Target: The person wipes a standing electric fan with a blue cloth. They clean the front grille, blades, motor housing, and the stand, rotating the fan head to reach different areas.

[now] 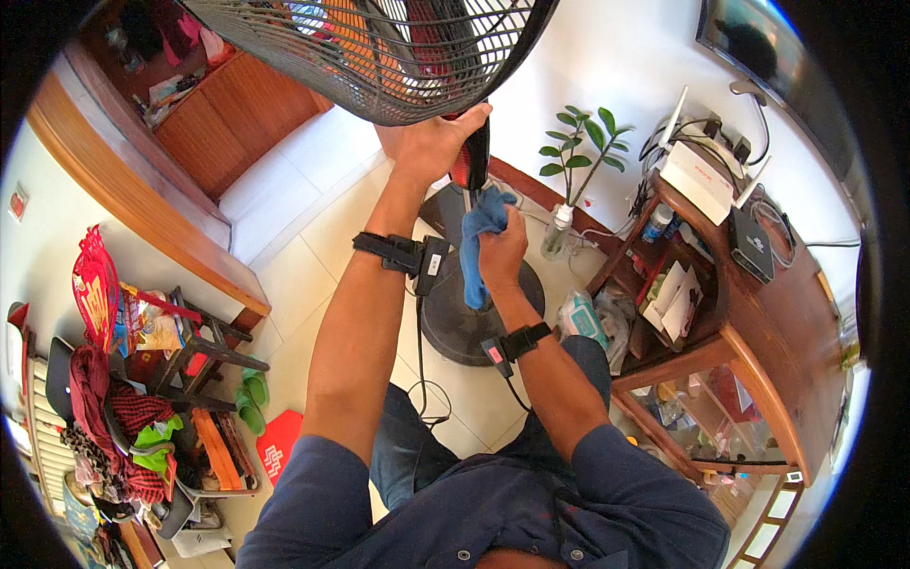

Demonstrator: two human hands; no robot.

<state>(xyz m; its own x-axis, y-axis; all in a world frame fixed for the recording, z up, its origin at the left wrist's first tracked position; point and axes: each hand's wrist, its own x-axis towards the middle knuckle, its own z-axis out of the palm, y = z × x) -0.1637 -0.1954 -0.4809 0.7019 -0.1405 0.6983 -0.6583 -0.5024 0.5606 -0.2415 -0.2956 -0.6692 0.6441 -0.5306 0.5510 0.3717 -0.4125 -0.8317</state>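
A pedestal fan stands before me, with its black wire grille (398, 78) at the top of the view and its round dark base (444, 323) on the floor. Just under the grille, my left hand (434, 142) grips the fan's neck; the red and black housing (469, 160) shows beside it. My right hand (503, 249) is closed on a blue cloth (478, 242), which wraps the metal pole right below that housing. The cloth's loose end hangs down over the base. Most of the pole is hidden by the cloth and hand.
To the right, a wooden cabinet (775, 341) carries a white router (697, 181) and a black box (750, 245). A plant in a glass bottle (557, 235) stands by the wall. At left are a dark stool (206, 355), green slippers (250, 402) and piled clothes (135, 427).
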